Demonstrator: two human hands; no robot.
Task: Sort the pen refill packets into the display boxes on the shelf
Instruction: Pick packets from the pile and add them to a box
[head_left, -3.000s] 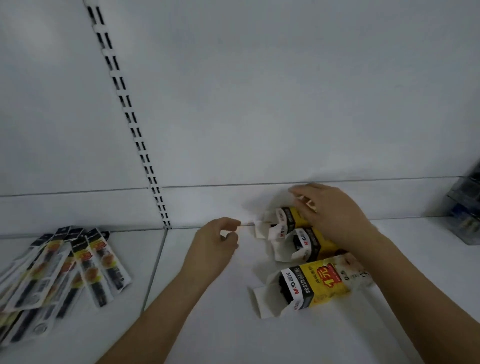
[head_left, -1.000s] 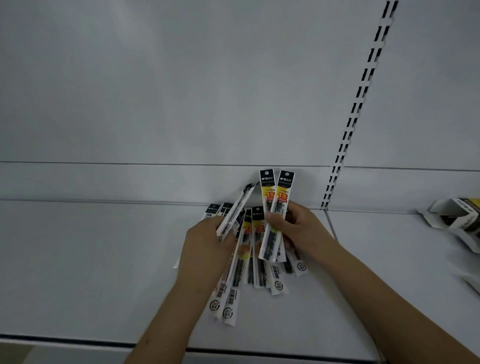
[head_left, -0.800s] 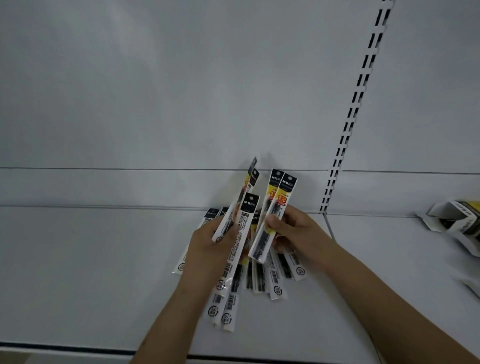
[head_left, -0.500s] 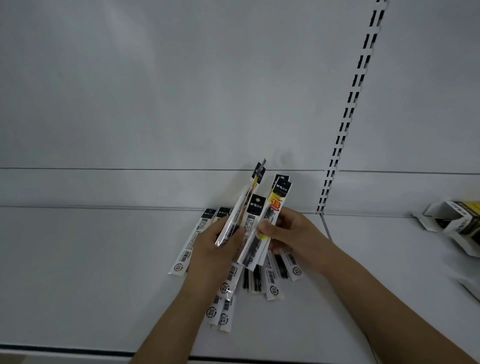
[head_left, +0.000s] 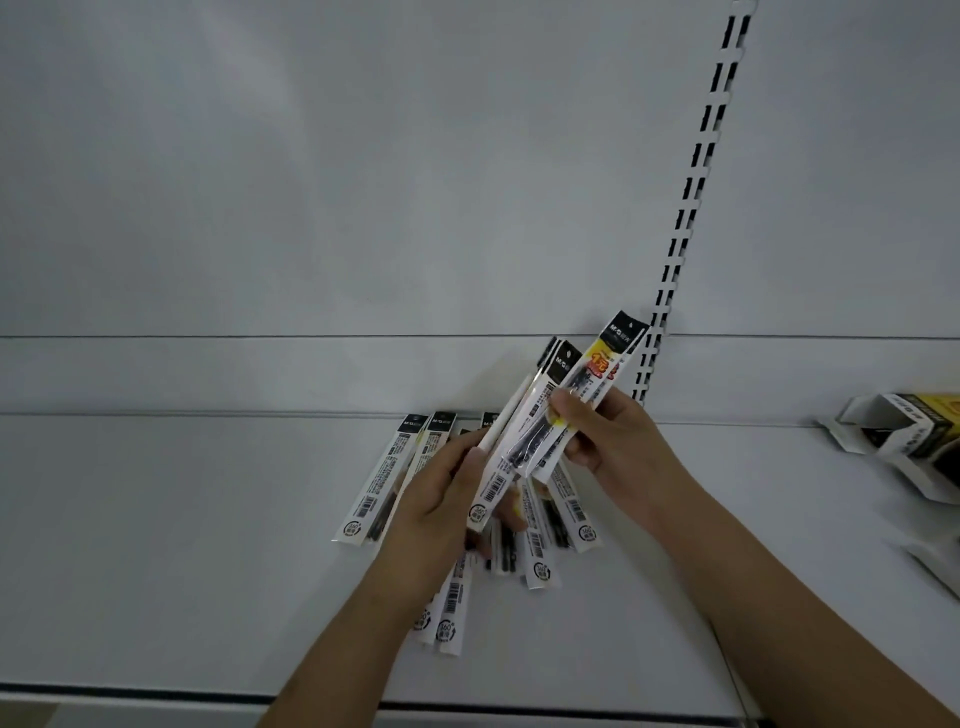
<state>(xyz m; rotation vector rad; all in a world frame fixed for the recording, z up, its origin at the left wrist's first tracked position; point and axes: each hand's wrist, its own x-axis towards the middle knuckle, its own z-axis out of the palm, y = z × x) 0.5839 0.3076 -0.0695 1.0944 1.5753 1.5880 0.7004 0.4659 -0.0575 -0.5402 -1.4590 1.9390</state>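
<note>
Both the left hand (head_left: 441, 499) and right hand (head_left: 597, 431) are pinching light, slippery, bendy refill packets (head_left: 524, 447) mid-length; display boxes (head_left: 904, 431) are lying at three o'clock.

White pen refill packets (head_left: 387, 480) with black top bands and black barcodes lie on a plain white shelf (head_left: 182, 519). One raised packet (head_left: 605, 364) shows yellow with red print under its black band. Right of the packets, a display box (head_left: 914, 431) is white, black and yellow. A white wall strip (head_left: 691, 197) carries paired black slots.
</note>
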